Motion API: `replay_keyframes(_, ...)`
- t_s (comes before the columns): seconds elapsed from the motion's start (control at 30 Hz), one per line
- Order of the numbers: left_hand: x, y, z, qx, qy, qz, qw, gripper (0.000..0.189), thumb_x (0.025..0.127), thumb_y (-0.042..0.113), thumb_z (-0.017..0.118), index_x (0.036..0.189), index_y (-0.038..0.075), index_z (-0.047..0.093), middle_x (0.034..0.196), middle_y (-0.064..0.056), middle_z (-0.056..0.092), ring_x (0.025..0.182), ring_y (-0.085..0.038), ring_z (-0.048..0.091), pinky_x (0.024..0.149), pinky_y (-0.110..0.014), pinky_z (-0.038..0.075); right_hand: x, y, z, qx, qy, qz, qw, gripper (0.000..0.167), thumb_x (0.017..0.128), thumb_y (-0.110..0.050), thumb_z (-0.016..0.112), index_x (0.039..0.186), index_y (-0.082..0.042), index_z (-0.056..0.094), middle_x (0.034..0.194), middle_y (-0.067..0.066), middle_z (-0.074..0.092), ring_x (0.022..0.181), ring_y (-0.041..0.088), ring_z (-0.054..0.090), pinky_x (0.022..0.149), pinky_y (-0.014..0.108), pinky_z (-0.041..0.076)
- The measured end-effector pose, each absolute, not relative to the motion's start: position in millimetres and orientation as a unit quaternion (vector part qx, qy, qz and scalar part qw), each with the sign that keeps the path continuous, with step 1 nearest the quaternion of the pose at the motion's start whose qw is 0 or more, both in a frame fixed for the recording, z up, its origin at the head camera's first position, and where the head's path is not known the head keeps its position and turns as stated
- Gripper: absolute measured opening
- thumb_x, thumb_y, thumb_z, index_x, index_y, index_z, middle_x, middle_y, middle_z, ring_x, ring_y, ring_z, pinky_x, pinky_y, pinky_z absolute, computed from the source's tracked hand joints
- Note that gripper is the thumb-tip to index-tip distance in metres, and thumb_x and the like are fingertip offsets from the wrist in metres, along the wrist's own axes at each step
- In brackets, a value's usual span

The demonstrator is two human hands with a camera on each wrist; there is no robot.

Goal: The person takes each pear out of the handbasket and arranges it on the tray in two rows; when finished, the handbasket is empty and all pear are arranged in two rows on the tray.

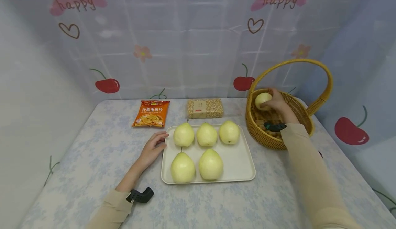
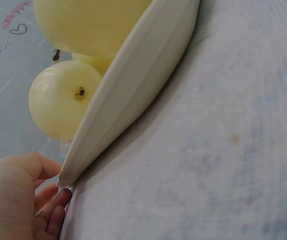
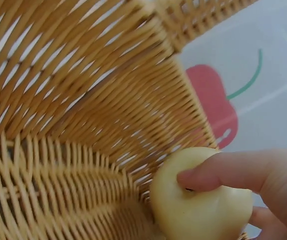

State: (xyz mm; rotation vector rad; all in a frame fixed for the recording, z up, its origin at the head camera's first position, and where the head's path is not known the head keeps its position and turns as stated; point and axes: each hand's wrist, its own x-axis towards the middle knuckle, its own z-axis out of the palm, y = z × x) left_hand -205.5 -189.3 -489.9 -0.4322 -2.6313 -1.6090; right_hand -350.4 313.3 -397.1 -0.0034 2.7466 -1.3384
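My right hand (image 1: 276,102) grips a pale yellow pear (image 1: 263,101) inside the wicker basket (image 1: 254,127), near its back left wall. In the right wrist view the thumb (image 3: 203,175) presses beside the hollow at the pear's end, and part of the fingers is hidden behind the fruit. My left hand (image 1: 151,150) rests on the table with relaxed fingers, its fingertips at the left rim of a cream tray (image 1: 236,160). Several pears sit on that tray in two rows, among them a front-left pear (image 1: 183,168) and a back-right pear (image 1: 229,132).
Behind the tray lie an orange snack bag (image 1: 151,113) and a clear pack of yellow kernels (image 1: 213,108). The basket's tall arched handle (image 1: 321,71) rises above the right forearm. A printed curtain (image 1: 191,43) hangs at the table's back edge.
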Motion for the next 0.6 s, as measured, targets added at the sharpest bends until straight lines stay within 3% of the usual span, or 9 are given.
replay_keyframes(0.2, -196.8, -183.2, -471.6, -0.144, -0.839, -0.525, 0.013, 0.039, 0.094, 0.000, 0.053, 0.132, -0.005, 0.051, 0.143, -0.023, 0.041, 0.115, -0.037, 0.049, 0.100, -0.050, 0.039, -342.4, 310.6, -377.7, 0.011, 0.887, -0.460, 0.030, 0.096, 0.086, -0.008, 0.066, 0.154, -0.007, -0.001, 0.157, 0.027, 0.007, 0.136, 0.050, 0.025, 0.108, 0.061, 0.031)
replay_keyframes(0.47, -207.0, -191.6, -491.1, -0.144, -0.852, -0.503, 0.019, 0.038, 0.096, 0.010, 0.054, 0.134, 0.004, 0.053, 0.144, -0.014, 0.043, 0.114, -0.027, 0.051, 0.098, -0.034, 0.041, -317.1, 305.0, -353.6, -0.011, 0.887, -0.461, -0.009, 0.098, 0.082, -0.008, 0.071, 0.154, -0.010, 0.004, 0.157, 0.025, 0.013, 0.138, 0.049, 0.024, 0.107, 0.062, 0.031)
replay_keyframes(0.6, -207.3, -191.0, -489.9, -0.142, -0.845, -0.515, 0.010, 0.039, 0.096, 0.010, 0.055, 0.134, 0.005, 0.053, 0.144, -0.014, 0.043, 0.115, -0.027, 0.050, 0.101, -0.040, 0.040, -296.2, 301.3, -348.1, -0.033, 0.883, -0.468, -0.021, 0.097, 0.081, -0.007, 0.072, 0.154, -0.008, 0.008, 0.155, 0.025, 0.019, 0.136, 0.046, 0.029, 0.105, 0.061, 0.034)
